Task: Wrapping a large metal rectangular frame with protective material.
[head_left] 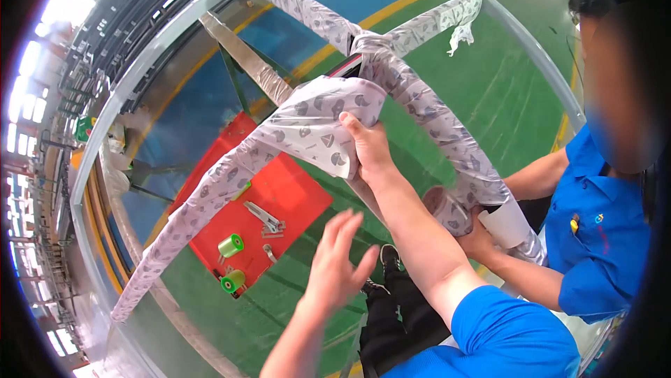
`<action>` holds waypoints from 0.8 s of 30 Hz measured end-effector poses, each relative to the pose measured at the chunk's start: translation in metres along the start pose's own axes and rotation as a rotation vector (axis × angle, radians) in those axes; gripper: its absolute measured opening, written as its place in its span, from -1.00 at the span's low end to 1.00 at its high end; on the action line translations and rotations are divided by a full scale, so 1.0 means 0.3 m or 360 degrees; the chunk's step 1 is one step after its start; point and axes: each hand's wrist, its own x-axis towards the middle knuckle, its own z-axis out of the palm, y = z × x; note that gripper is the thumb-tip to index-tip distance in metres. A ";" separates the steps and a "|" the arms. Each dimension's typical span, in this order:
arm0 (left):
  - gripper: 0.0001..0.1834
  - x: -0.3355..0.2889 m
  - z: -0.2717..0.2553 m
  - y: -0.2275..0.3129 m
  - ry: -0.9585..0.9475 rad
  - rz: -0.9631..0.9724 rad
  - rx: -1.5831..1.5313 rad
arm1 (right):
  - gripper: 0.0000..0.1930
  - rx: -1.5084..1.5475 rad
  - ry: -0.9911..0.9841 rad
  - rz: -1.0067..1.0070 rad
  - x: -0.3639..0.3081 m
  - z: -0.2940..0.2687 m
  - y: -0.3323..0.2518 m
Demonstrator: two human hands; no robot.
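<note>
My right hand (369, 146) is closed on a strip of white wrapping film (318, 116) printed with grey shapes, its thumb on top. The strip spreads from a long bar (210, 193) covered in the same film, close to where the bars meet. Whether a roll sits under my right hand is hidden. Lower down, my left hand (332, 263) hangs in the air with fingers apart, holding nothing and slightly blurred. To the right, a co-worker's hands hold a roll of the printed film (447, 210) against another wrapped bar (447, 123).
Below the bars stands a red board (290, 196) carrying a utility knife (264, 217) and green-ended spools (231, 245). A pale metal frame (531, 42) surrounds the bars. The co-worker in a blue shirt (594, 231) stands close on my right. Dark profiles fill racks at far left.
</note>
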 end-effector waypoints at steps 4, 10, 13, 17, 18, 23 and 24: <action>-0.48 -0.382 0.044 -0.039 -0.0177 -0.0499 0.0074 | -0.43 0.0007 -0.0074 0.0316 0.015 0.016 -0.059; -0.44 -0.901 0.074 -0.025 -0.0404 -0.1014 0.0192 | -0.40 0.0803 -0.0774 0.0542 -0.009 0.087 -0.082; -0.46 -1.009 0.091 0.009 -0.0330 -0.1093 0.0149 | -0.42 0.1153 -0.0562 0.0621 -0.016 0.124 -0.036; -0.53 -1.024 0.087 0.052 -0.0132 -0.1142 0.0112 | -0.45 0.1148 -0.0568 0.0521 -0.027 0.136 0.003; -0.52 -1.015 0.084 0.060 -0.0149 -0.1126 0.0148 | -0.45 0.1137 -0.0574 0.0558 -0.037 0.131 0.009; -0.53 -0.932 0.072 0.100 -0.0150 -0.1128 0.0149 | -0.41 0.1020 -0.0691 0.0664 -0.138 0.091 0.034; -0.54 -0.905 0.068 0.103 -0.0096 -0.1061 0.0127 | -0.38 0.1013 -0.0726 0.0642 -0.157 0.088 0.043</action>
